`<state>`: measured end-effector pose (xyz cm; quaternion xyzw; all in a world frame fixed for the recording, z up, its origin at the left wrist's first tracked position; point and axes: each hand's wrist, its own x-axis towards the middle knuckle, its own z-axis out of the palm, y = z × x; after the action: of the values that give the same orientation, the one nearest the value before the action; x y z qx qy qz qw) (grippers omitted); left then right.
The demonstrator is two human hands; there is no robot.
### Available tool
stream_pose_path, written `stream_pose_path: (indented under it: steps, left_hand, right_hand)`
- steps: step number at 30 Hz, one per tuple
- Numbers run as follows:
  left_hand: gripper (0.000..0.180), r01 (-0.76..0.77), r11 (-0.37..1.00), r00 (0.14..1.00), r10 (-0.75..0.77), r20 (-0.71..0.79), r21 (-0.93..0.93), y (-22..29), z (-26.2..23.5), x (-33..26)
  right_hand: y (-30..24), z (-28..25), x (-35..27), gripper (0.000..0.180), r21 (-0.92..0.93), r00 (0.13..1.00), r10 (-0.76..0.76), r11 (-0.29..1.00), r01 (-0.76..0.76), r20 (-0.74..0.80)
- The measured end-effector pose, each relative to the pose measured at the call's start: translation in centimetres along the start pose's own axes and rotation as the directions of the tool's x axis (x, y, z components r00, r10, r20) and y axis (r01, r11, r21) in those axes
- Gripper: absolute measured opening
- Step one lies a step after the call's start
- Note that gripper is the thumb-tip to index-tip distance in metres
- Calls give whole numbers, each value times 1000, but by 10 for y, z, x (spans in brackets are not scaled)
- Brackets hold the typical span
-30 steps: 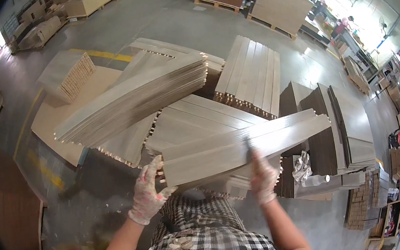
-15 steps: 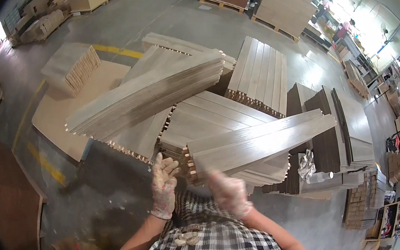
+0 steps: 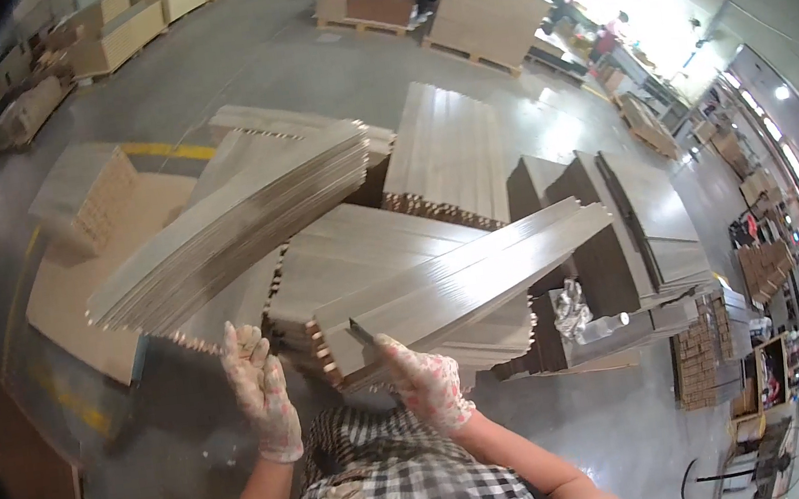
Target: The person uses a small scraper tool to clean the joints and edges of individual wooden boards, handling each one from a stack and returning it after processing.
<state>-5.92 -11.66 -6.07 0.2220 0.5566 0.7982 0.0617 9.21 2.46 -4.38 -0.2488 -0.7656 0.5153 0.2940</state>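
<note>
Both my hands wear pale patterned gloves. My left hand (image 3: 263, 394) is raised, palm turned inward, fingers apart and holding nothing, beside the near stack's left end. My right hand (image 3: 427, 379) is closed at the front edge of the upper grey wood-look planks (image 3: 468, 269). From its thumb side sticks up a short, thin dark strip (image 3: 361, 331), whose kind I cannot make out. These planks lie at a slant on a wider stack of similar planks (image 3: 349, 246). To the left, a long fanned pile of planks (image 3: 234, 216) rests across other stacks.
Another plank stack (image 3: 447, 147) lies behind. On the right stand dark-sided panels (image 3: 652, 211), with crumpled silvery wrap (image 3: 571, 310) and a clear bottle (image 3: 604, 328) near them. Brown board (image 3: 73, 302) is at left. A fan (image 3: 786, 461) stands at lower right. People work far off.
The view has turned, so the stacks sit further left. My right hand, blurred before, is now sharp at the planks' edge with the dark strip showing. My left hand stays raised.
</note>
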Motion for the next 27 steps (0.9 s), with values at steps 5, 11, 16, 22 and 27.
stream_pose_path:
  steps: [5, 11, 16, 22, 27]
  left_hand:
    - [44, -184, 940, 948, 93, 304, 287, 6, 48, -5]
    - [39, -616, 605, 685, 95, 722, 505, 27, 152, 9]
    - [59, -765, 336, 561, -70, 825, 549, 6, 227, 4]
    - [59, -729, 333, 549, -239, 801, 598, -26, 259, 9]
    - [61, -745, 355, 552, -148, 820, 565, -16, 247, 24]
  right_hand:
    - [44, -115, 43, 24, -461, 978, -133, 886, 44, -163]
    - [151, -318, 101, 20, -610, 839, -183, 765, -207, -513]
    - [216, -450, 150, 25, -444, 696, -205, 878, -180, -688]
    - [220, -455, 164, 26, 72, 635, -15, 991, 110, -772]
    - [196, -434, 149, 26, 284, 614, 125, 944, 168, -779]
